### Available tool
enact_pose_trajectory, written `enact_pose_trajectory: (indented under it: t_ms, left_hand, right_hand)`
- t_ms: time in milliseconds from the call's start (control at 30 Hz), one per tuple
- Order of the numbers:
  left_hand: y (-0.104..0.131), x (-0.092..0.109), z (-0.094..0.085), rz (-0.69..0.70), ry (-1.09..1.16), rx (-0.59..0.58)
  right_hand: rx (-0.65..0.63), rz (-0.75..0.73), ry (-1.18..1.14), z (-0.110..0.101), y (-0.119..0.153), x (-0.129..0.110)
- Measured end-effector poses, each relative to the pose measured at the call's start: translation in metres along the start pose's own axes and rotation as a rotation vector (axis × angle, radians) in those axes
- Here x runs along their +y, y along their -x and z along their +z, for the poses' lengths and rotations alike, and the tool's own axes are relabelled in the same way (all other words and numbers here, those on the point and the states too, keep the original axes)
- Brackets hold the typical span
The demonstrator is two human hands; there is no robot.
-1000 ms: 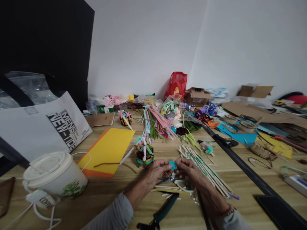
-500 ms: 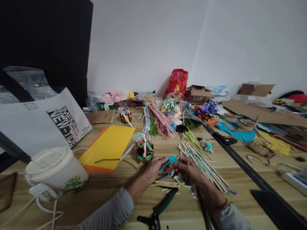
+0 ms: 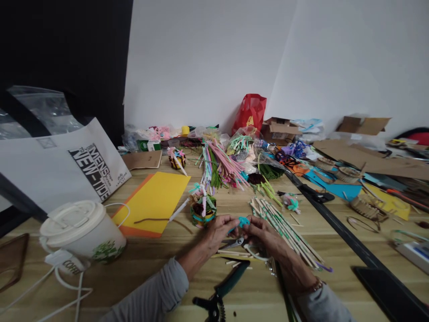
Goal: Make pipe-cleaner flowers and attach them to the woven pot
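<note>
My left hand (image 3: pixel 219 231) and my right hand (image 3: pixel 264 233) meet near the middle of the table, fingers pinched on a turquoise chenille stem (image 3: pixel 244 221) bent into a small looped cluster. A length of the stem is partly hidden behind my left fingers. Below the hands lie open scissors (image 3: pixel 233 243) and several short stick pieces. Nearer to me are pruning shears (image 3: pixel 231 282) with dark green handles. Just beyond my left hand stands a small decorated pot (image 3: pixel 203 210) wrapped in colourful stems. To the right lies a bundle of green-marked sticks (image 3: pixel 284 232).
Yellow and orange sheets (image 3: pixel 154 201) lie left, with a lidded paper cup (image 3: pixel 83 232) and a white bag (image 3: pixel 67 165) beside them. Chenille stems (image 3: pixel 221 163) are heaped at the back. Right are a black strip (image 3: pixel 338 228), woven baskets (image 3: pixel 367 208) and a dark flat device (image 3: pixel 385 290).
The turquoise stem has been turned and its straight length shows less between my fingers. Both hands still hold it in about the same place; the view has shifted slightly.
</note>
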State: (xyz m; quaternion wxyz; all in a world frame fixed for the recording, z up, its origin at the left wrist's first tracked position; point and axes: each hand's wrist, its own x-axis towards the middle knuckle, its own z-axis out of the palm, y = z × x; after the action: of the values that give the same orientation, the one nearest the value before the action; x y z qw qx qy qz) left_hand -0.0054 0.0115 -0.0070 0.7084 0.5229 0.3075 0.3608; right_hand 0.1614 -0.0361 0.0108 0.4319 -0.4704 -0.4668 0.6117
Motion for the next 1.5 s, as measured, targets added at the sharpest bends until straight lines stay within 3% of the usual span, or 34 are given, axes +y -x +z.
enact_pose_trajectory:
  t_ms: [567, 767, 1200, 1500]
  left_hand:
    - [0.005, 0.004, 0.003, 0.015, -0.109, 0.023]
    - [0.006, 0.005, 0.004, -0.015, -0.002, -0.001]
    - [0.001, 0.001, 0.001, -0.046, 0.090, 0.088]
    - [0.004, 0.005, 0.003, -0.024, 0.082, 0.010]
  right_hand:
    - [0.034, 0.030, 0.118, -0.004, -0.003, 0.002]
    - [0.017, 0.032, 0.062, -0.003, -0.003, 0.002]
    - [0.036, 0.021, -0.037, -0.009, -0.001, 0.001]
    - [0.058, 0.009, -0.102, -0.011, -0.003, 0.006]
